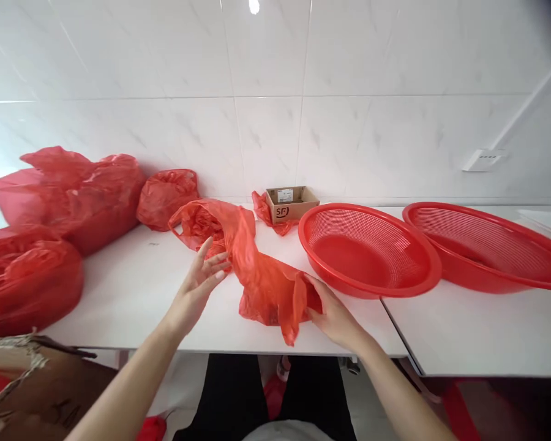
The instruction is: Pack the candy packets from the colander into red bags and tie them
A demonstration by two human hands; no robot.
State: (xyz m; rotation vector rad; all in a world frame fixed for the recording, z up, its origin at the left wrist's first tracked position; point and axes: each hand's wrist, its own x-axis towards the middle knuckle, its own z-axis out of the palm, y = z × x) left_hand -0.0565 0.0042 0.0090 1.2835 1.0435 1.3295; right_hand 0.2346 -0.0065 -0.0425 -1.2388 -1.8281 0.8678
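Note:
In front of me on the white table lies a thin red plastic bag [270, 285], crumpled, with a loose flap hanging toward the table's front edge. My right hand [333, 312] grips it at its right end, the thumb below and some fingers hidden by the plastic. My left hand [202, 278] is held up on the other side with fingers apart, close to the bag's upper left part; whether the fingertips touch the plastic I cannot tell. Just behind that hand another crumpled red bag [197, 217] lies bunched up, partly overlapped by the first.
Two red mesh baskets [358, 251] stand on the right. A small cardboard box [294, 208] sits by the tiled wall. Several full red bags [82, 196] line the left side. At the lower left is a large torn cardboard box [68, 386], below table height.

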